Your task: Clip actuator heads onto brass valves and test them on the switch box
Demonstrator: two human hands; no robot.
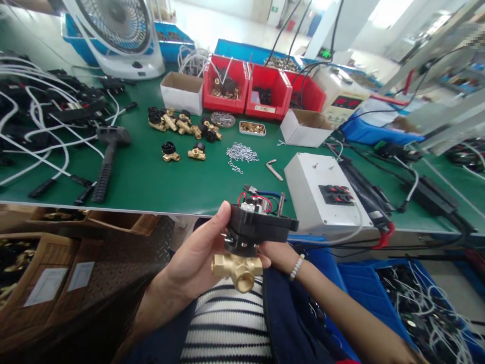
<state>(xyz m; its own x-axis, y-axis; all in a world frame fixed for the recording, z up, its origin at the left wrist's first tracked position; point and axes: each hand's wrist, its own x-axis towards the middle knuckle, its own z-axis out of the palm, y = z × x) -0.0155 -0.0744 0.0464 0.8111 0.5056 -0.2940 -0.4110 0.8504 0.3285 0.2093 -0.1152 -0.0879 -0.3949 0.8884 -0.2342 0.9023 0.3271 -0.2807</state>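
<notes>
The valve (243, 270) sits under the housing (261, 226), on my side of the worktop (182, 184)'s near edge. My left hand (195, 255) grips the housing's left end; its long axis runs roughly along that edge. My right hand (276, 253) is behind, mostly hidden; I cannot tell its grip.

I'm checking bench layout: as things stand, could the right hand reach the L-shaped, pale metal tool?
Probably, once freed: the right hand is partly hidden behind the black-topped brass valve, apparently helping hold it. The metal tool lies ahead on the green tabletop, nothing covering it.
</notes>
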